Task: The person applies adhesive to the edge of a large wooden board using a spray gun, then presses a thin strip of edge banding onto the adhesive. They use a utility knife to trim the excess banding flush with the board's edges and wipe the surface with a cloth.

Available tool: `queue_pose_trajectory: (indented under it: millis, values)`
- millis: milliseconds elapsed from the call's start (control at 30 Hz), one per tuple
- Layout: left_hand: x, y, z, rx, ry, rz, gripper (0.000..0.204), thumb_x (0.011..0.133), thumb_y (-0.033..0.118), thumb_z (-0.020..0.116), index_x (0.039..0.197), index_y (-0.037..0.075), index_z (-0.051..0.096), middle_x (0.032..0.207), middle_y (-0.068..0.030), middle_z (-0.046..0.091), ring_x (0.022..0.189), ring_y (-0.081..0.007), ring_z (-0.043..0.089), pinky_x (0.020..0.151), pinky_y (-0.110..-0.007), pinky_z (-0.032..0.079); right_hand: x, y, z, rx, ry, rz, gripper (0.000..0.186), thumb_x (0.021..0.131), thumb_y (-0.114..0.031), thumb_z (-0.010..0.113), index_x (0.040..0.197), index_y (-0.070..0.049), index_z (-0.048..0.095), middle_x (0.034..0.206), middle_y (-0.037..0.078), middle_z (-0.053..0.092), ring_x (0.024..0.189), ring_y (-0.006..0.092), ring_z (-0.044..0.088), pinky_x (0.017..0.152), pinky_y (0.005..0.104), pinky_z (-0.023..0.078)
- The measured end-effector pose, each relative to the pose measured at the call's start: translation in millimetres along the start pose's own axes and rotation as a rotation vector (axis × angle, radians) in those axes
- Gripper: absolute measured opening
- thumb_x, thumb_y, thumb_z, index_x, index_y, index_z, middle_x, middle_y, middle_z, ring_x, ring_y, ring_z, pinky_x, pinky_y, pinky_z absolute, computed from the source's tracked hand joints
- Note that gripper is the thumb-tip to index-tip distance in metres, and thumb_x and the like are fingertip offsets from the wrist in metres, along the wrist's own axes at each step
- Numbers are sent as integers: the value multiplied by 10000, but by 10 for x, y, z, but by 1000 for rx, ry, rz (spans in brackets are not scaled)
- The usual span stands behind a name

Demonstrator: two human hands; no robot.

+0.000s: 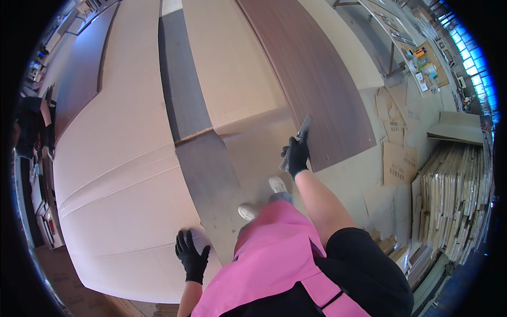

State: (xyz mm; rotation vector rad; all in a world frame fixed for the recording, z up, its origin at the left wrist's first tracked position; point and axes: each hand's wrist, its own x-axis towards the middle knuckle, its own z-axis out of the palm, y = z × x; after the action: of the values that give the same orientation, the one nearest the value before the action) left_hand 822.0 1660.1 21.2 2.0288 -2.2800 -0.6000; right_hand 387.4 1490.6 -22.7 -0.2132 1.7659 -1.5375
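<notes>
Cardboard (116, 211) and a brown panel (325, 90) lie left of stacked sheets (449, 195).

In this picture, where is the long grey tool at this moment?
In the head view, the long grey tool is slightly right of centre, held in the right hand, seen across the left edge of the dark brown panel.

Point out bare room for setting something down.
Bare: the pale creased cardboard sheet beyond the black-gloved left hand, bordered right by a grey strip; also the long dark brown panel beyond the black-gloved right hand and its flat grey tool. Crowded: far right, with a stack of thin tan sheets.
</notes>
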Motion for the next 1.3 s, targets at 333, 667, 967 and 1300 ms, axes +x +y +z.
queue_pose_trajectory:
  millis: [333,667,967,1300]
  values:
    - [-112,124,-50,-43,23,-198,881,671,278,777,1409,82,337,1456,-219,300,1317,-417,300,1050,-516,275,1391,-505,1242,-80,-31,60,562,881,-109,471,1403,-22,284,585,67,521,437,189,537,416,342,454]
    - [236,811,-258,-80,-19,-641,694,767,282,732,1341,35,430,1311,-247,466,1197,-382,473,947,-483,420,2663,-1195,2616,-246,-84,-95,627,875,-146,439,1461,-118,215,729,147,633,540,243,635,496,374,513]
    - [912,1050,-436,-212,-83,-779,618,794,268,713,1309,32,467,1249,-235,517,1150,-354,517,921,-463,443,3754,-1481,3362,-383,-227,-155,650,892,-109,461,1471,-196,178,699,134,635,467,233,615,430,360,498]
    - [810,927,-451,-343,-55,-781,537,823,254,691,1275,28,508,1181,-222,574,1099,-323,565,892,-440,468,3337,-1641,2701,-40,-688,19,647,881,-75,522,1469,-183,274,810,93,563,521,165,566,449,313,494]
